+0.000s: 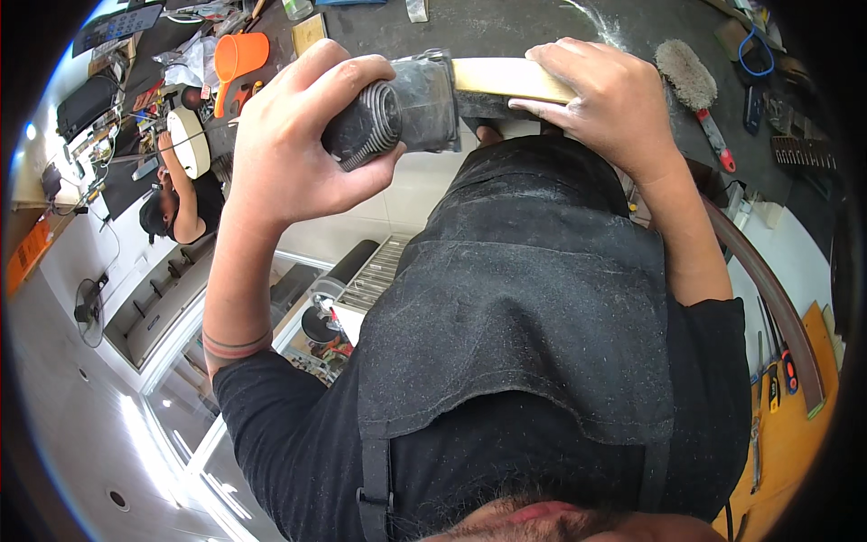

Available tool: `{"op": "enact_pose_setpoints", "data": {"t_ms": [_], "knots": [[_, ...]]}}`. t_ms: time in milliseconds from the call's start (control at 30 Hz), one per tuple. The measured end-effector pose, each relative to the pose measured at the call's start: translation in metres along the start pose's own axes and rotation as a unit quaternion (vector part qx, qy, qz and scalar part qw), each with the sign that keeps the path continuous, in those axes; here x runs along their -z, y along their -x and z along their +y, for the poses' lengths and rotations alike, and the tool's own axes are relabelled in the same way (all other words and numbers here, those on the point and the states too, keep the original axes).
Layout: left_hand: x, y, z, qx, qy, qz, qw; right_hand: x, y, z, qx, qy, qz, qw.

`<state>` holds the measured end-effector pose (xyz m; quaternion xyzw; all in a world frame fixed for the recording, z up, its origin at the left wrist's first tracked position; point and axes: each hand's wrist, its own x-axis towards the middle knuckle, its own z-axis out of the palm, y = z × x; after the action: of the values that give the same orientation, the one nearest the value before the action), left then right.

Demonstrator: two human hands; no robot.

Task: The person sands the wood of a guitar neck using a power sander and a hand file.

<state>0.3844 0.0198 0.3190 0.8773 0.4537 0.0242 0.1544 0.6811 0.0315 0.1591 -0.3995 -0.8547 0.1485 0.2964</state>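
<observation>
My left hand (293, 144) is closed around a dark power tool with a ribbed round end (379, 117) and a dusty, squarish head (428, 99), which looks like a sander. The head is against the left end of a pale yellow strip (495, 77), probably wood, held level at the dark worktable's near edge. My right hand (596, 104) grips the strip's right end, fingers over and under it. Both hands are in front of my dark, dusty apron (524, 298).
The dark worktable (488, 27) holds an orange dipper (237, 56), a fluffy red-handled brush (686, 77), a blue cord (754, 59) and assorted clutter. At the left, a co-worker (181, 203) works beside a white round object (188, 140). Hand tools (777, 379) rest on an orange board at right.
</observation>
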Motion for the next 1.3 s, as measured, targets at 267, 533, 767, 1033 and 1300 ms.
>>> {"op": "enact_pose_setpoints", "data": {"t_ms": [267,533,767,1033,1300], "knots": [[-0.004,-0.004,-0.004,-0.022,0.010,0.049,0.999,0.000,0.000,0.001,0.006,0.006,0.004,1.000],[-0.002,-0.013,-0.011,-0.030,-0.032,0.051,0.998,0.000,0.002,-0.001,0.007,-0.001,0.005,1.000],[0.001,-0.022,-0.015,-0.022,0.003,0.067,0.998,0.005,0.005,-0.006,-0.023,-0.016,-0.026,0.999],[0.000,-0.020,-0.015,0.002,-0.014,0.062,0.998,0.001,0.005,-0.005,-0.014,-0.014,-0.003,1.000],[0.000,-0.025,-0.017,-0.012,0.018,0.073,0.997,0.002,0.001,-0.002,-0.020,-0.029,-0.007,0.999]]}}
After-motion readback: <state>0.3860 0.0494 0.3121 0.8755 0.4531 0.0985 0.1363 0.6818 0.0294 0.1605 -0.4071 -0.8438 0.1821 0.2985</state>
